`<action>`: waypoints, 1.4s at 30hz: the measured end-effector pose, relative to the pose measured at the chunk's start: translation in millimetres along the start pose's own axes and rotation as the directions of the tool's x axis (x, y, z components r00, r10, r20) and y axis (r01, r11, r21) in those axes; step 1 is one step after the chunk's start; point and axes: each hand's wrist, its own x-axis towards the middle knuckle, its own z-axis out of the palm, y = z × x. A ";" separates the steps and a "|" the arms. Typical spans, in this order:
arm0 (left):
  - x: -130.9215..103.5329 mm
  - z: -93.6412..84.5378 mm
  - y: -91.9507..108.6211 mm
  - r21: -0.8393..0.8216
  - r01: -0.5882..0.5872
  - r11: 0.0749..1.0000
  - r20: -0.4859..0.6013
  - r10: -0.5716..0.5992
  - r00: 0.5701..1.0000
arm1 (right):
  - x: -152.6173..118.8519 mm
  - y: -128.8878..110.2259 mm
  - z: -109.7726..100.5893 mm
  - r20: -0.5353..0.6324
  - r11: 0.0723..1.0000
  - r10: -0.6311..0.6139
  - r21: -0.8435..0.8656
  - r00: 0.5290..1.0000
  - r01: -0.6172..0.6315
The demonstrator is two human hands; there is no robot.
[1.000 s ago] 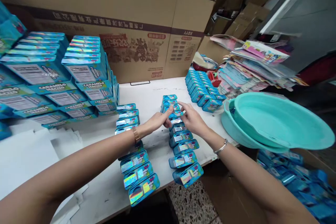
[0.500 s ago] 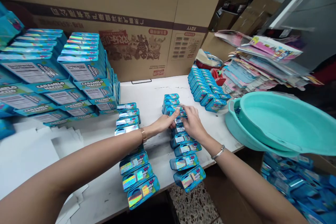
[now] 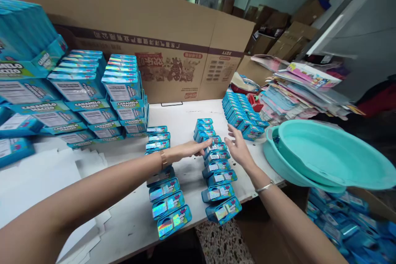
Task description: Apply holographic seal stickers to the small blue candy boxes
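Observation:
Two rows of small blue boxes with shiny strips on top stand on the white table (image 3: 185,111). My left hand (image 3: 198,147) reaches over from the left and touches a box in the right row (image 3: 218,156), thumb and fingers apart around its left end. Just right of that row my right hand (image 3: 239,145) hovers with spread fingers, holding nothing. The left row of boxes (image 3: 168,204) passes beneath my left forearm, which hides some of them.
Stacked blue display boxes (image 3: 89,103) fill the left, beside white sheets (image 3: 46,189). A large cardboard box (image 3: 173,45) stands behind. Grouped blue boxes (image 3: 241,113), stacked packaging (image 3: 287,95) and turquoise basins (image 3: 334,152) are on the right. More blue boxes (image 3: 346,214) lie below the basins.
My right hand has moved off the right row, to the right, and its fingers have spread. My left hand stays at the row. The view has shifted slightly.

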 end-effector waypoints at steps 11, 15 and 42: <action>-45.8 -5.1 -0.6 -0.299 -0.038 0.954 0.341 0.144 0.929 | -22.2 -93.2 -33.5 0.359 0.941 -0.339 0.113 0.869 0.320; -54.3 2.6 1.1 -0.426 0.091 0.900 0.520 0.162 0.838 | -38.3 -106.9 -27.4 0.149 0.892 -0.452 0.077 0.880 0.445; 22.6 -3.9 2.2 -0.034 -0.138 0.990 -0.373 0.116 0.920 | 32.6 -39.5 9.6 0.217 0.874 -0.016 -0.471 0.976 0.119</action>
